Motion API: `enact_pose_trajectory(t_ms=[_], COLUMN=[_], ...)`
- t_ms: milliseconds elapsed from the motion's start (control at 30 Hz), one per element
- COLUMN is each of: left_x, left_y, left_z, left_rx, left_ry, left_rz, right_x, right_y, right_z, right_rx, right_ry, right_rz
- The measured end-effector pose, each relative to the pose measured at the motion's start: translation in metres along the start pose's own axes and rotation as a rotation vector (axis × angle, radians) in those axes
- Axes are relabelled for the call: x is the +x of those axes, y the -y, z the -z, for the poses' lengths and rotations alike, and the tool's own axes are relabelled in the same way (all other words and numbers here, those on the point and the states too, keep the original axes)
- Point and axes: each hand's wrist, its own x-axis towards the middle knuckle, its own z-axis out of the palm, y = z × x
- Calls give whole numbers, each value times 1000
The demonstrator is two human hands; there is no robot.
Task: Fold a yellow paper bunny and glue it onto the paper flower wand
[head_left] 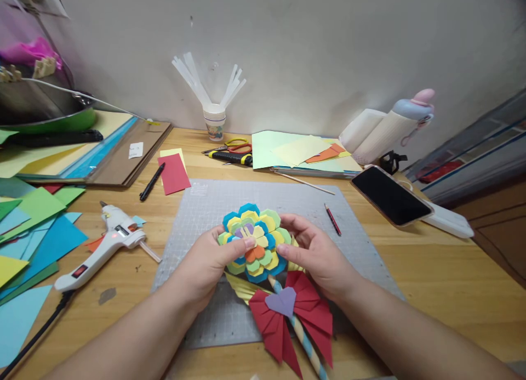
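A layered paper flower in blue, yellow, green, purple and orange lies between my hands above the grey cutting mat. My left hand grips its left side, the thumb pressed near the centre. On the right edge, my right hand pinches the petals, with the other fingers behind. Below the flower runs a blue-and-cream striped stem. Across it sits a red folded paper bow with a purple heart in the middle. Pale yellow pleated paper shows partly behind the flower.
At left lie a glue gun and coloured paper sheets. A black pen touches red paper. Behind stand a cup of glue sticks and scissors. A pencil and a phone are at right.
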Motion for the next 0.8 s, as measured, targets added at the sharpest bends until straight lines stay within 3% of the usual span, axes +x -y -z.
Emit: enact_pose_trajectory(t_ms=[367, 533, 700, 800], left_x=[0, -3, -5, -5], left_y=[-7, -5, -2, -3], left_z=[1, -2, -4, -4], left_rx=[-55, 16, 184, 128], left_ry=[75, 30, -140, -104], left_rz=[-56, -81, -152, -116], right_x=[3, 2, 1, 0], right_y=[1, 1, 3, 5], right_z=[1, 0, -2, -2], right_rx=[129, 115, 71, 36], right_ry=[-16, 3, -15, -24], right_rz=[-75, -47, -12, -3])
